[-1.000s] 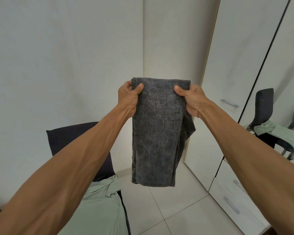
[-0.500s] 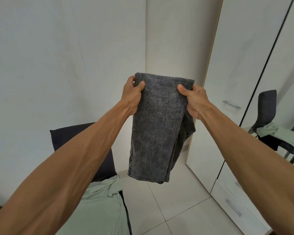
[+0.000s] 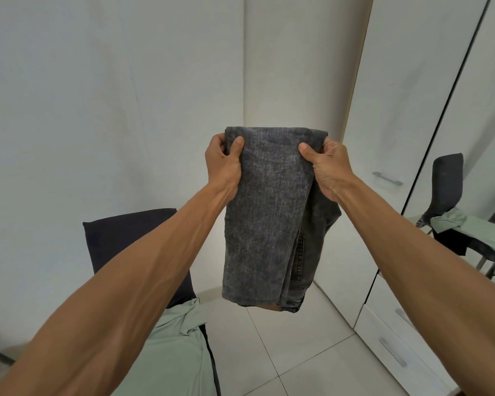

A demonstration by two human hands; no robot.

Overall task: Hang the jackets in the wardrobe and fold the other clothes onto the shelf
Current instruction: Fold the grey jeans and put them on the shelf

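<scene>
Up in mid-air, folded grey jeans (image 3: 266, 218) hang from both fists: left hand (image 3: 223, 164) and right hand (image 3: 329, 167) clamp the top corners. Bare tiled floor (image 3: 297, 352) lies beneath the hem, between the chair (image 3: 132, 241) and the wardrobe (image 3: 406, 138).

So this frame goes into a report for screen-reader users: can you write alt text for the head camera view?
Two bare arms reach forward, the left hand and right hand gripping the top corners of folded dark grey jeans held up in the air. Behind are white walls, a closed white wardrobe to the right, and a pale green garment on a dark chair below left.
</scene>
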